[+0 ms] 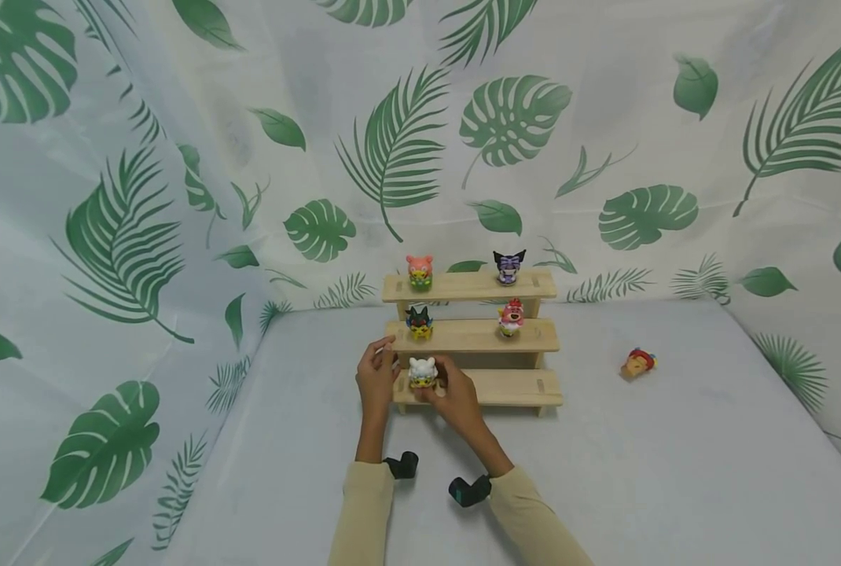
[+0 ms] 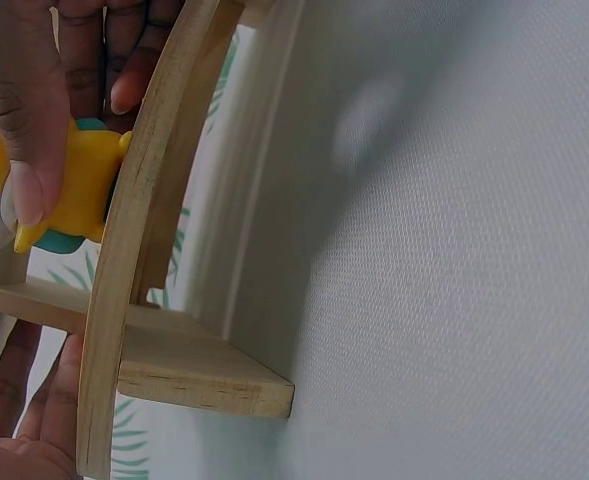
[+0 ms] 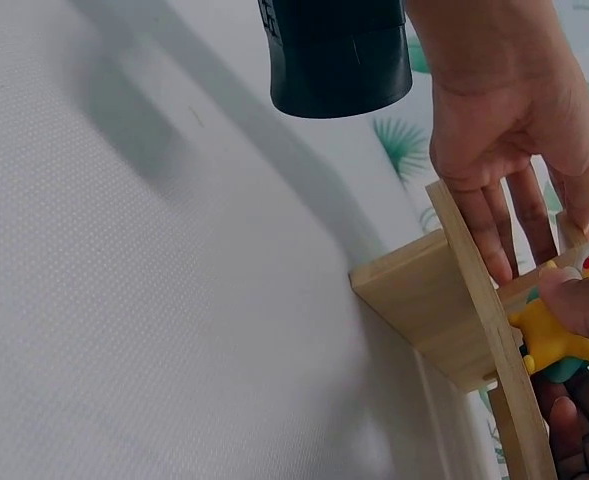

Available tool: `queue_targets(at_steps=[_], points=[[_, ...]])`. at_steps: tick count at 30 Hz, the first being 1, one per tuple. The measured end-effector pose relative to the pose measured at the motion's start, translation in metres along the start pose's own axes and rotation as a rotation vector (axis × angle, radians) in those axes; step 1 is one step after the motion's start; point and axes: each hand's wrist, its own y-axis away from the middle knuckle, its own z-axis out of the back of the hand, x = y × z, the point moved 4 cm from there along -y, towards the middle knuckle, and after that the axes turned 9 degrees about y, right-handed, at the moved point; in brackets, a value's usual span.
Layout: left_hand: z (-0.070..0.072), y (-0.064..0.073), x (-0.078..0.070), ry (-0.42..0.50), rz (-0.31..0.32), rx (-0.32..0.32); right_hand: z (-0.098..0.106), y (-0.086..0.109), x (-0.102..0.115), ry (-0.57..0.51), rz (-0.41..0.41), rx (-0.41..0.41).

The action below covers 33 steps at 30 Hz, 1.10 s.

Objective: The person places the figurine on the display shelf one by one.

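Note:
On the lowest board of a three-step wooden shelf [image 1: 491, 387], a small figurine with a white hood [image 1: 423, 372] is near the left end. Its yellow body with teal parts [image 2: 89, 180] shows close up in the left wrist view, its base at the board. My right hand [image 1: 457, 395] pinches the figurine between thumb and fingers from the right side. Beside the shelf's left end is my left hand [image 1: 376, 381], its fingers fairly straight and close to the boards [image 3: 492, 215]. Whether they touch the wood I cannot tell.
A pink figurine [image 1: 420, 272] and a purple-black one [image 1: 508, 267] stand on the top step. The middle step carries a dark-eared yellow figurine [image 1: 419, 323] and a pink-red one [image 1: 511, 318]. Another figurine with a red cap [image 1: 638, 363] lies on the white tabletop [image 1: 675, 456] at right.

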Motion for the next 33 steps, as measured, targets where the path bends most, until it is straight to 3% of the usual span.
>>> queue_targets(at_steps=[15,22,33], points=[[0.001,0.003,-0.002,0.019,-0.004,0.008,0.002,0.003,0.002,-0.012,-0.003,-0.001],[0.004,-0.013,0.032,0.016,-0.006,-0.048,0.010,0.010,-0.001,-0.001,-0.039,0.035],[0.003,-0.014,0.032,0.011,0.010,-0.053,0.038,0.021,-0.015,-0.007,-0.092,0.053]])
